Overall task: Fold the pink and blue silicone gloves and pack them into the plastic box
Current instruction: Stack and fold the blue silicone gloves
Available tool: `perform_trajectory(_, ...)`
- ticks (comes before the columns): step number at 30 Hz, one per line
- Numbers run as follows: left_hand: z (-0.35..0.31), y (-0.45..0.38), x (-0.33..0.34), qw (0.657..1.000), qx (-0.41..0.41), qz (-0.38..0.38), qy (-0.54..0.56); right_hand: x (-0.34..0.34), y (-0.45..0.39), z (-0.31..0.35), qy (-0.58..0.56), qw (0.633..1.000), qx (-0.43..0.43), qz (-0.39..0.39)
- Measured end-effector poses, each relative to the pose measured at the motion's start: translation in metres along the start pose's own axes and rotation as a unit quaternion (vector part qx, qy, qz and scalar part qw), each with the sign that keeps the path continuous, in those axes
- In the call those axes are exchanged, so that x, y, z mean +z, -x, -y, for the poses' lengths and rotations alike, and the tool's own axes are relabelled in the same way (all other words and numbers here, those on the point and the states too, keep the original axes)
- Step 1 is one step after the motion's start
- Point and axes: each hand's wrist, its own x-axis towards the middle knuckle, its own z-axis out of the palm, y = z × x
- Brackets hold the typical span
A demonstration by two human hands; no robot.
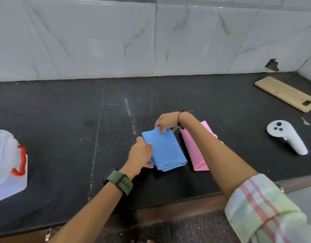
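Observation:
A folded blue silicone glove (pixel 166 150) lies in the middle of the black counter. My left hand (pixel 139 155) grips its left edge, thumb on top. My right hand (pixel 166 122) pinches its far edge. Just to the right lies the folded pink silicone glove (pixel 196 151), partly hidden under my right forearm. The clear plastic box (pixel 5 165) with a red latch stands at the far left, cut off by the frame edge.
A white handheld controller (pixel 287 135) lies on the counter at the right. A wooden cutting board (pixel 285 93) sits at the back right near the tiled wall. The counter's front edge (pixel 168 206) runs below my forearms.

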Motion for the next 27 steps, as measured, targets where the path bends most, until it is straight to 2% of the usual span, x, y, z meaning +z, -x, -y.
perform_trajectory(2, 0.002, 0.001, 0.000, 0.999, 0.013, -0.017, -0.033, 0.008, 0.002, 0.003, 0.092, 0.995, -0.013, -0.039)
perform_trajectory(4, 0.004, 0.002, 0.002, 0.981, 0.055, -0.070, -0.171, 0.017, 0.001, 0.004, 0.174, 0.980, -0.022, -0.095)
perform_trajectory(6, 0.009, 0.002, 0.006, 0.914, 0.123, -0.174, -0.346, 0.027, -0.001, 0.000, 0.210, 0.964, -0.012, -0.161)
perform_trajectory(7, 0.010, 0.001, 0.009, 0.884, 0.159, -0.212, -0.386, 0.033, -0.001, -0.004, 0.223, 0.955, -0.010, -0.197)
perform_trajectory(8, 0.012, 0.000, 0.010, 0.865, 0.193, -0.230, -0.401, 0.041, -0.002, -0.008, 0.235, 0.943, -0.014, -0.236)
perform_trajectory(10, 0.014, -0.007, 0.014, 0.852, 0.253, -0.202, -0.411, 0.058, -0.006, -0.014, 0.259, 0.914, -0.039, -0.309)
perform_trajectory(14, 0.016, -0.016, 0.021, 0.874, 0.277, -0.091, -0.388, 0.088, -0.012, -0.020, 0.215, 0.898, -0.060, -0.378)
perform_trajectory(17, 0.020, -0.020, 0.023, 0.885, 0.271, -0.090, -0.369, 0.094, -0.013, -0.023, 0.203, 0.899, -0.053, -0.385)
perform_trajectory(23, 0.030, -0.019, 0.026, 0.875, 0.271, -0.120, -0.384, 0.099, -0.014, -0.024, 0.199, 0.902, -0.054, -0.381)
perform_trajectory(27, 0.020, -0.017, 0.018, 0.889, 0.269, -0.094, -0.358, 0.091, -0.010, -0.018, 0.198, 0.904, -0.059, -0.375)
